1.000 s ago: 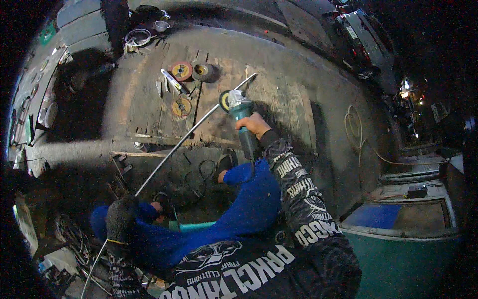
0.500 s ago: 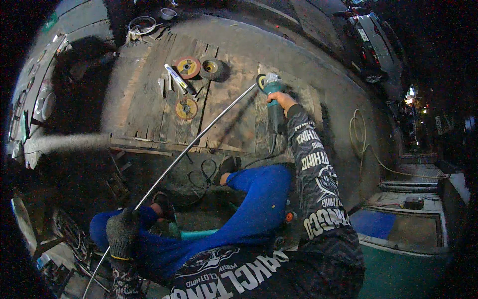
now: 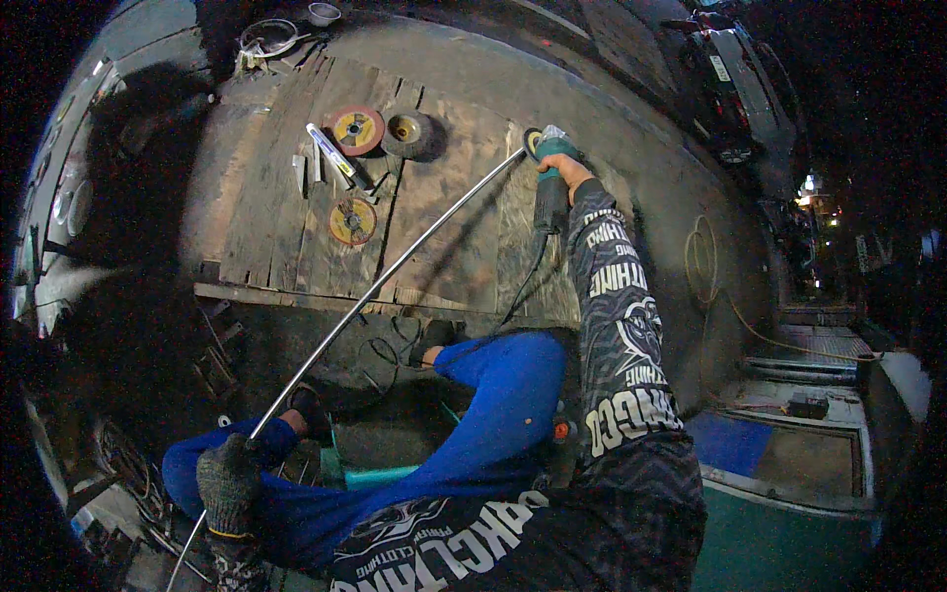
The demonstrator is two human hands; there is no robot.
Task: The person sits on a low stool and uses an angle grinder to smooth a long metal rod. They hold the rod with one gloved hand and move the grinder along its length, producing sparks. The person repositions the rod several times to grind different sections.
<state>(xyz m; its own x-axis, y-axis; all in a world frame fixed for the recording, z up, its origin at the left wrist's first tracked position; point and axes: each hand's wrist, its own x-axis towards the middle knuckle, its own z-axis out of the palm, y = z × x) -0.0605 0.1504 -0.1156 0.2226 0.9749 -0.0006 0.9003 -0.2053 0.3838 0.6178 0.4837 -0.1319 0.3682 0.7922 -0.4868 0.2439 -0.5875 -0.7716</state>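
A long shiny metal rod point(image 3: 380, 283) runs slantwise from the lower left up to the wooden boards. Near its lower end my left hand point(image 3: 229, 483), in a dark grey knitted glove, is closed round it by my left knee. My bare right hand point(image 3: 565, 170) grips a teal and black angle grinder point(image 3: 550, 205) over the right side of the boards. The grinder's disc point(image 3: 533, 144) meets or almost meets the rod's far end; I cannot tell whether they touch. A black cord trails from the grinder towards my legs.
Wooden boards point(image 3: 444, 257) cover the floor ahead. On them lie a red-rimmed disc point(image 3: 357, 130), a thick dark wheel point(image 3: 413, 134), a yellowish disc point(image 3: 352, 221) and a white marker-like tube point(image 3: 330, 150). A coiled hose point(image 3: 701, 259) lies at right; a car point(image 3: 735, 89) stands far right.
The rod's far end, the grinder and my right hand have shifted slightly up and right in view. My left hand appears a little further left. Both grips stay the same.
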